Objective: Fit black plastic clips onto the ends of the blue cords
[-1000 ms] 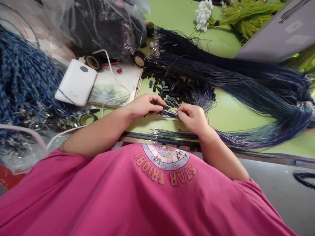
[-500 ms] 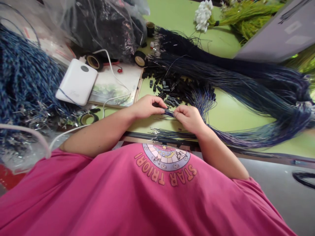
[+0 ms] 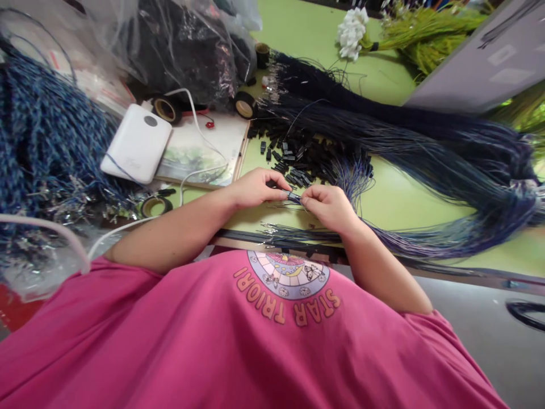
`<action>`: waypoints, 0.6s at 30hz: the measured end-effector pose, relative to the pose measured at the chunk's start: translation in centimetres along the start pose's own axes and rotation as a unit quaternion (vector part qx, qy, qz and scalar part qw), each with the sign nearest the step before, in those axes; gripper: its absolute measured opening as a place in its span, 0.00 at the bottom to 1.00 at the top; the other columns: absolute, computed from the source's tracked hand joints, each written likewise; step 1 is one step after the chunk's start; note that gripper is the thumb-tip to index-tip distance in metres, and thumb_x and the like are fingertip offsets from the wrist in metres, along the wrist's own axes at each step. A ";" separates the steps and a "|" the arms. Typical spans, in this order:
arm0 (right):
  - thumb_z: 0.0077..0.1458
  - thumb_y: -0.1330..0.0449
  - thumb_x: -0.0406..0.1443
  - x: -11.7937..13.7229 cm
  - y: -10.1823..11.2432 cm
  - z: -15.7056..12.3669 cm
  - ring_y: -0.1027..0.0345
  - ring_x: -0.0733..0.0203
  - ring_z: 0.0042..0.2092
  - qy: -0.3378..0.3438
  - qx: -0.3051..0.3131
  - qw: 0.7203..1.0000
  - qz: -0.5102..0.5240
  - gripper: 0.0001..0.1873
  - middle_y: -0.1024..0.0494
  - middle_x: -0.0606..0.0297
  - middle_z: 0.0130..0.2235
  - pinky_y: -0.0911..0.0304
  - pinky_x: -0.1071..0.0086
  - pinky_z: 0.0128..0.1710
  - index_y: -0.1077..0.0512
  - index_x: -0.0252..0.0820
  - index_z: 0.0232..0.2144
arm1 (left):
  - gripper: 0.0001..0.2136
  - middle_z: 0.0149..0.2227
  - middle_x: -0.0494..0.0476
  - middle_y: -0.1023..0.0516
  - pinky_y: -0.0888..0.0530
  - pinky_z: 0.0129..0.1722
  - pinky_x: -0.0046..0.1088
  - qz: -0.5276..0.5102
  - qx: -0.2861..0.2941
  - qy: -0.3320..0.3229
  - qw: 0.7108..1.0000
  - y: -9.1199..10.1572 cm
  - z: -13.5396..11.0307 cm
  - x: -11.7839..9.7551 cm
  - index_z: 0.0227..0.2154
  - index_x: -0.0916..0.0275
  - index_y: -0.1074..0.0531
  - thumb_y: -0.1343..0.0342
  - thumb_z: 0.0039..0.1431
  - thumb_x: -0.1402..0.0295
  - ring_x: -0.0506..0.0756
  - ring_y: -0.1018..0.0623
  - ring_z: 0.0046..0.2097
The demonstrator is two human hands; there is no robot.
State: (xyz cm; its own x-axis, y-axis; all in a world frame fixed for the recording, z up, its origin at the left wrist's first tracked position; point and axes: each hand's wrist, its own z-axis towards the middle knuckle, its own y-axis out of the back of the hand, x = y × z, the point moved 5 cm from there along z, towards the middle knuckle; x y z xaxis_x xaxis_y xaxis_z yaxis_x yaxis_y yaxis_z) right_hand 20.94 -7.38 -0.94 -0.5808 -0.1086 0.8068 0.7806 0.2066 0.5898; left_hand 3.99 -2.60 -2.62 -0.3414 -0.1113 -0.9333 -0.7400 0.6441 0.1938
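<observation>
My left hand [image 3: 260, 188] pinches a small black connector housing [image 3: 293, 195] between thumb and fingers. Facing it, my right hand [image 3: 326, 204] is closed on thin blue wires [image 3: 303, 203] at the housing's other end. How far the wire tips sit inside the housing is too small to tell. Just beyond my hands lies a pile of loose black connector housings [image 3: 300, 162]. A bundle of dark blue wires [image 3: 400, 234] with metal-tipped ends curves along the table's near edge, below my right hand.
A thick wire bundle [image 3: 383, 122] stretches across the green table [image 3: 443, 196]. At left are a white power bank [image 3: 136, 145] with a white cable, a notebook [image 3: 204, 150], tape rolls [image 3: 246, 105] and twisted blue wires [image 3: 46, 130]. A plastic bag [image 3: 183, 45] stands behind.
The black connector housing now shows more plainly between my fingertips, and both hands stay close together. The whole view has shifted slightly.
</observation>
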 end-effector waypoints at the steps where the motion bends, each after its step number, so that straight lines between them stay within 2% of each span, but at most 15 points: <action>1: 0.53 0.44 0.35 0.0 -0.2 -0.1 0.39 0.68 0.28 0.002 0.002 1.000 -0.002 0.09 0.29 0.70 0.23 0.44 0.72 0.31 0.27 0.38 0.24 | 0.09 0.28 0.50 0.23 0.33 0.31 0.24 -0.007 0.002 0.001 1.000 -0.2 0.0 0.1 0.34 0.66 0.23 0.35 0.48 0.69 0.46 0.30 0.27; 5: 0.53 0.44 0.35 -0.1 -0.6 0.0 0.38 0.68 0.28 0.005 0.003 1.000 -0.009 0.09 0.28 0.70 0.23 0.44 0.72 0.32 0.27 0.38 0.24 | 0.08 0.28 0.50 0.23 0.33 0.30 0.23 -0.016 0.016 0.006 1.000 -0.7 0.1 0.2 0.34 0.66 0.23 0.36 0.49 0.71 0.46 0.29 0.27; 9: 0.55 0.44 0.38 -0.3 -0.2 0.3 0.36 0.66 0.29 -0.015 0.000 1.000 -0.005 0.11 0.26 0.68 0.26 0.43 0.72 0.32 0.26 0.38 0.27 | 0.07 0.23 0.47 0.27 0.37 0.26 0.22 -0.005 -0.002 0.006 1.000 -0.3 0.2 -0.1 0.34 0.67 0.23 0.36 0.50 0.72 0.43 0.34 0.23; 12: 0.56 0.42 0.43 0.2 0.4 -0.1 0.36 0.65 0.29 -0.024 0.062 0.995 -0.070 0.13 0.24 0.66 0.28 0.43 0.71 0.31 0.24 0.39 0.32 | 0.08 0.23 0.46 0.29 0.40 0.23 0.22 -0.022 -0.020 0.016 0.999 0.2 0.2 0.0 0.36 0.66 0.24 0.37 0.52 0.71 0.43 0.36 0.22; 14: 0.57 0.42 0.42 0.8 1.3 -0.9 0.36 0.63 0.30 0.006 0.105 0.983 -0.149 0.13 0.23 0.64 0.28 0.43 0.69 0.33 0.23 0.40 0.31 | 0.09 0.26 0.48 0.28 0.40 0.22 0.22 -0.064 -0.033 0.022 0.997 0.3 0.2 0.1 0.37 0.65 0.25 0.37 0.52 0.71 0.42 0.35 0.22; 16: 0.57 0.42 0.40 0.7 3.5 -1.8 0.34 0.61 0.33 0.028 0.077 0.980 -0.181 0.12 0.24 0.63 0.28 0.42 0.68 0.36 0.24 0.40 0.26 | 0.10 0.30 0.49 0.27 0.42 0.21 0.22 -0.128 -0.051 0.026 0.990 0.4 0.2 0.2 0.37 0.64 0.28 0.38 0.50 0.75 0.42 0.34 0.22; 18: 0.54 0.40 0.39 -0.9 6.8 -2.6 0.34 0.62 0.32 -0.014 -0.036 0.994 -0.104 0.11 0.24 0.63 0.28 0.40 0.69 0.34 0.24 0.41 0.24 | 0.13 0.32 0.49 0.27 0.44 0.20 0.22 -0.188 -0.073 0.037 0.979 0.5 0.3 0.3 0.36 0.64 0.30 0.41 0.47 0.82 0.42 0.33 0.22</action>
State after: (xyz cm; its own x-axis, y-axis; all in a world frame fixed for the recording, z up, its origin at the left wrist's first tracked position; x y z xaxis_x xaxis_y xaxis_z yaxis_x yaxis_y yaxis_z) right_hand 27.36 -8.38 2.49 -0.7370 -0.1148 0.6661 0.6566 0.1120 0.7459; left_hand 3.67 -2.09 -2.89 -0.0661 -0.3776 -0.9236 -0.8945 0.4325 -0.1128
